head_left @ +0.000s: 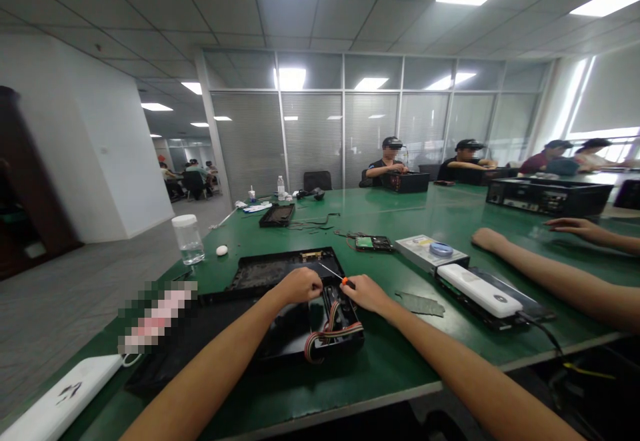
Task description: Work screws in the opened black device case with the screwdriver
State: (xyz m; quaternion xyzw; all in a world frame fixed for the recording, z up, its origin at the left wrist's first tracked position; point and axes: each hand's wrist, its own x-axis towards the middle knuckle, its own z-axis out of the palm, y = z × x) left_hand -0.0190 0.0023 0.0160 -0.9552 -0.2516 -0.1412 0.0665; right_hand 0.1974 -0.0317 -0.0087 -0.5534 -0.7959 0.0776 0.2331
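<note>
Gripping a screwdriver (346, 282) by its orange-and-black handle, the right hand (367, 292) has its fingers wrapped closed near the right edge of an open black case (345, 350). The slim, shiny metal shaft slants up and leftward, away from the knuckles; whether its tip touches anything, I cannot tell. The left hand (299, 286) is curled into a loose fist over the case's far side, its fingertips turned inward; whether they pinch something small is hidden.

The case sits on a smooth, glossy green table (390, 358) directly in front of the person, its dark inner surface catching reflections. A flat ribbon cable (350, 329), striped in red, pale and dark strands, bends in a soft loop over the near right corner. Just beyond lies a shallow black panel (270, 269) with a dull, scuffed face and a brass-coloured metal piece (311, 256) on it.

Right of the hands is a thin grey sheet (423, 304) with ragged edges; past it, a smooth white power bank (477, 290) with rounded corners rests near a carton (415, 253) bearing a round blue object (441, 249). To the left stands a clear cylindrical jar (189, 240) with a white lid, a small white rounded object (221, 250) near it.
</note>
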